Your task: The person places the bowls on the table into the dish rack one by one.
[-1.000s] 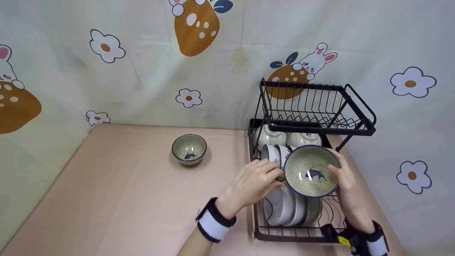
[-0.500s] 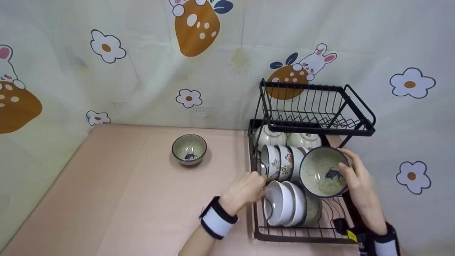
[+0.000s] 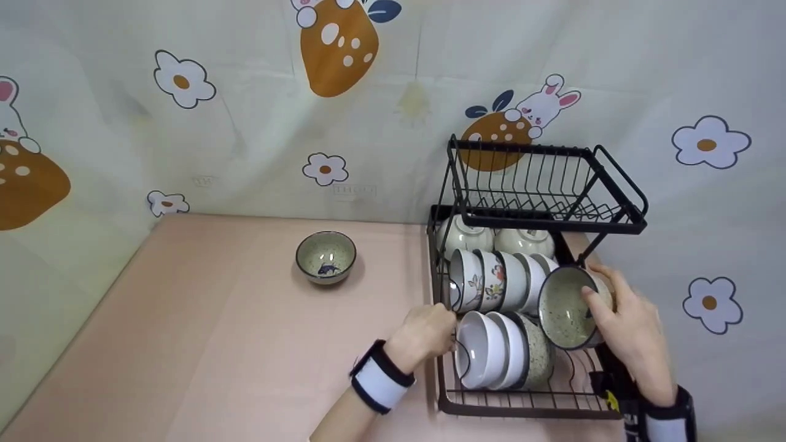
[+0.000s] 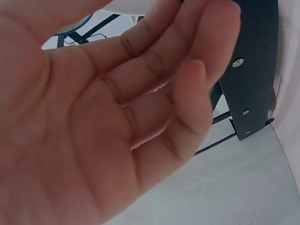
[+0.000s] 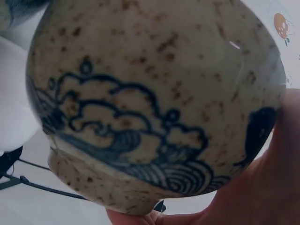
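Note:
My right hand (image 3: 635,328) grips a speckled, dark-rimmed bowl (image 3: 564,310), thumb at its rim and fingers behind. The bowl is tilted, its mouth facing left, over the right side of the black dish rack (image 3: 516,408). Blue wave patterns mark the bowl's outside (image 5: 154,108) in the right wrist view. At the rack's left edge is my left hand (image 3: 424,331), fingers curled beside the wire; I cannot tell whether they hold it. Below the held bowl stand two white bowls (image 3: 479,350) and a speckled bowl (image 3: 539,353) on edge.
Several patterned bowls (image 3: 491,281) stand in the rack's middle row, with two upturned bowls (image 3: 468,238) behind. The rack's upper tier (image 3: 552,222) overhangs the back. Another speckled bowl (image 3: 326,256) sits on the pink table (image 3: 245,344). A printed curtain (image 3: 245,135) hangs behind.
The right hand has moved right and slightly down with the bowl, turning its mouth more to the left. My left hand has drawn back from the middle bowls to the rack's left edge.

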Available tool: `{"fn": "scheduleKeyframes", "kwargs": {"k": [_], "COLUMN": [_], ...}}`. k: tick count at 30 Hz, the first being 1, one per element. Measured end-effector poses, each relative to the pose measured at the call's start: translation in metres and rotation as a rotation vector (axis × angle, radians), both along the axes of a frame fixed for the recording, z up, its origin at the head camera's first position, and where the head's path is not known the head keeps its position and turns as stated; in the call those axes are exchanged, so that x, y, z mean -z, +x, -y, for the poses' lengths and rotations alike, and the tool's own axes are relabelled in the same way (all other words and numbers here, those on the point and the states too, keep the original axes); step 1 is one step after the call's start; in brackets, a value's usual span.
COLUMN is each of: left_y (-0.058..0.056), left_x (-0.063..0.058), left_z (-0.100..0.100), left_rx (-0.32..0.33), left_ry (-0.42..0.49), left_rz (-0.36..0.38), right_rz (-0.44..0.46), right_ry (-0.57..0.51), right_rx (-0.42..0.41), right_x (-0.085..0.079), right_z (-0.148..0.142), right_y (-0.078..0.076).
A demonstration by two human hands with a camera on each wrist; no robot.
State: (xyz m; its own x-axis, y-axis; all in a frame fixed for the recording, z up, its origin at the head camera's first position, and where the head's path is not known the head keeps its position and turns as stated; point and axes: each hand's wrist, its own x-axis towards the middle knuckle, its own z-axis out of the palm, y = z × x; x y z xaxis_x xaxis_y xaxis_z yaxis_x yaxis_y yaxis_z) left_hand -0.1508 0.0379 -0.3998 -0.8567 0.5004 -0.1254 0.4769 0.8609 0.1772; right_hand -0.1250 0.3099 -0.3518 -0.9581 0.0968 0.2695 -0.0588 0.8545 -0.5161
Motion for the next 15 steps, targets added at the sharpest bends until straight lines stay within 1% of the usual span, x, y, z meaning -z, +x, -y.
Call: {"fn": "scheduleKeyframes", "kwargs": {"k": [4,6,10,15], "left_y": [0.0001,0.0005,0.0009,0.0006], "left_x": [0.0001,-0.0002,-0.0006,-0.0004], "left_z": [-0.0002,-0.0001,-0.0001,0.0002], "left_rx": [-0.004,-0.005,-0.009,-0.010], "left_ry": [0.005,0.004,0.003,0.001], "left_rz": [0.009,0.010,0.010,0.016], "right_rz": [0.041,0.081,0.154,0.199], "right_ry": [0.018,0.025,0.066,0.104], "right_rx": [0.033,0.044,0.053,0.054], "right_x": [-0.0001,-0.0001,0.0013,0.0032], "right_z": [0.0003,0.0012,0.0029,0.0044], "right_y": [0.0006,0.0009,0.0002,-0.0007]}}
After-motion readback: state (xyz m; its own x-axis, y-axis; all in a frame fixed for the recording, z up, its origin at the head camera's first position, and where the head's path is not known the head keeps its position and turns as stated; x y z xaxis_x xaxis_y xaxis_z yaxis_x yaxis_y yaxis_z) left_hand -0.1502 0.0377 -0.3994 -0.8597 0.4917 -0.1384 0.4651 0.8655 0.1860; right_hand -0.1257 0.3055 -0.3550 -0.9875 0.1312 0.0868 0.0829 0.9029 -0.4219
